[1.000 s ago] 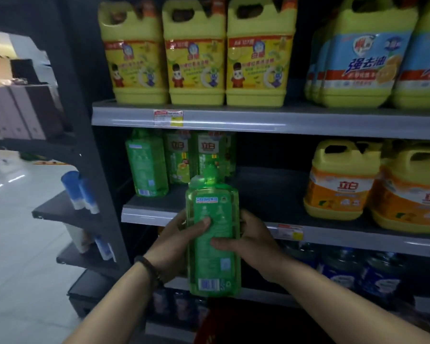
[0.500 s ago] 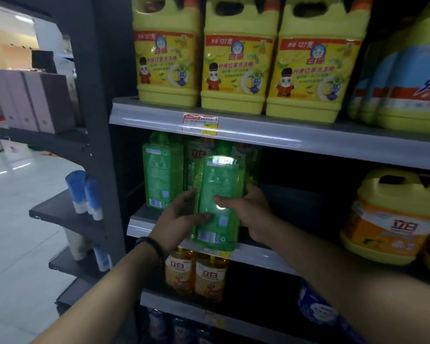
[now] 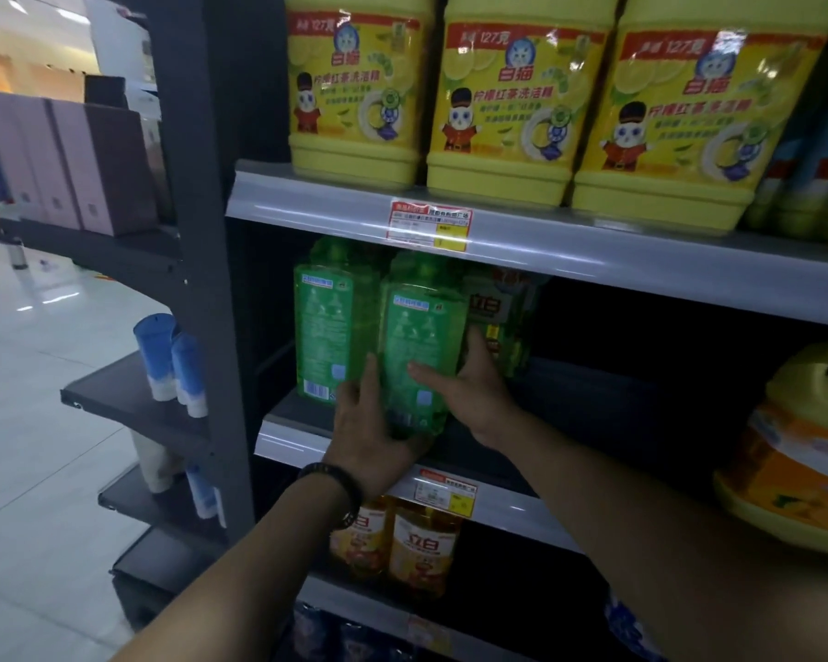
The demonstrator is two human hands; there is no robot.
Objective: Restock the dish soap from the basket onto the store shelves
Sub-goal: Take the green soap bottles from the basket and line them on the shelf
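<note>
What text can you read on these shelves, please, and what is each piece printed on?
"白猫": yellow jugs
"127克": same jugs, top strip
"柠檬红茶洗洁精": same jugs
"立白": orange bottles
"立白": rear green bottle
Unreadable, blurred: price tags
Unreadable, too small: back label of held green bottle

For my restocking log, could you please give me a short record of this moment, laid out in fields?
item: green bottle, upright
grip: left hand holds its lower left; right hand holds its right side, thumb across the front
place: front of the middle shelf, close beside the neighbour bottle
set down: cannot tell
above: yellow jugs
below: orange bottles
</note>
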